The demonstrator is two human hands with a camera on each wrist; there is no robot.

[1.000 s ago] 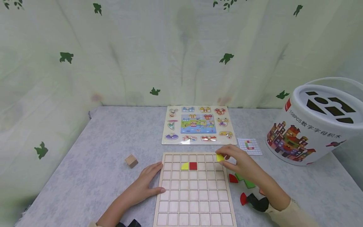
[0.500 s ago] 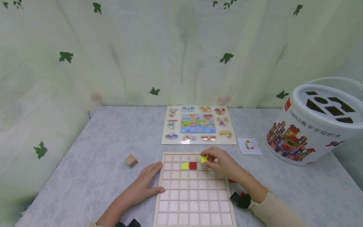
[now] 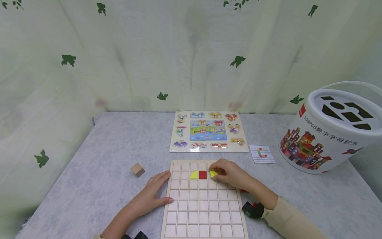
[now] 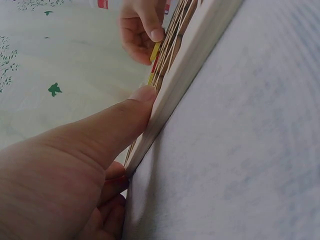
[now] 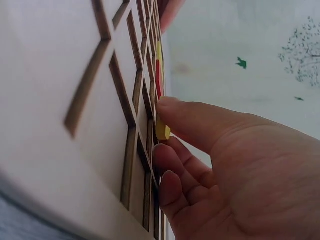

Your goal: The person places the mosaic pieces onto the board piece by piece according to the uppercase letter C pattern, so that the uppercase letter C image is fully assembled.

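A wooden grid board (image 3: 204, 212) lies near the table's front edge. In its second row sit a yellow quarter-round piece (image 3: 194, 175) and a red square (image 3: 203, 175). My right hand (image 3: 231, 175) pinches a second yellow piece (image 3: 213, 173) (image 5: 162, 131) and holds it down in the cell right of the red square. My left hand (image 3: 153, 194) rests flat against the board's left edge (image 4: 185, 85), thumb (image 4: 120, 125) pressed on the rim, holding nothing.
A small wooden cube (image 3: 137, 169) sits left of the board. Behind it lie a picture peg puzzle (image 3: 209, 131) and a small pattern card (image 3: 262, 153). A large white bucket (image 3: 331, 129) stands at the right. Loose red pieces (image 3: 244, 191) lie under my right forearm.
My right hand carried the yellow piece from the board's top right corner leftward and down into the cell beside the red square. The left hand stayed put.
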